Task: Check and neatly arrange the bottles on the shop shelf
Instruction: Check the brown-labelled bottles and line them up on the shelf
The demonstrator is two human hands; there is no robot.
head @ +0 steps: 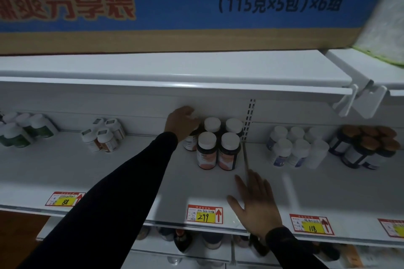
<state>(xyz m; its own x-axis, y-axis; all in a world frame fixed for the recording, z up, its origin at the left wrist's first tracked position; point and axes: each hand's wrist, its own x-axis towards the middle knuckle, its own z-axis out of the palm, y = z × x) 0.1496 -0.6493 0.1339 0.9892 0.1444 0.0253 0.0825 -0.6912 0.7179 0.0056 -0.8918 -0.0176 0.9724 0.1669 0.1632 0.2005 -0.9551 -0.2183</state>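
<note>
Both hands reach onto the white shelf (113,166). The left hand (182,123) is far in, near the back wall, and its fingers curl over the top of a brown bottle (190,142) with a white label. The right hand (254,203) lies flat with its fingers spread out, palm down, near the front edge of the shelf, holding nothing. Just right of the held bottle stand four more brown bottles with white caps (217,148), two in front and two behind, close together. A price tag that says 299 (205,214) sticks on the front edge, just left of the right hand. Toward the left end stand green bottles (26,130) and then small white bottles (105,135). Toward the right end stand pale bottles (295,147) and dark jars with brown lids (365,148). A big cardboard box (175,6) with a blue band sits on the shelf above.
</note>
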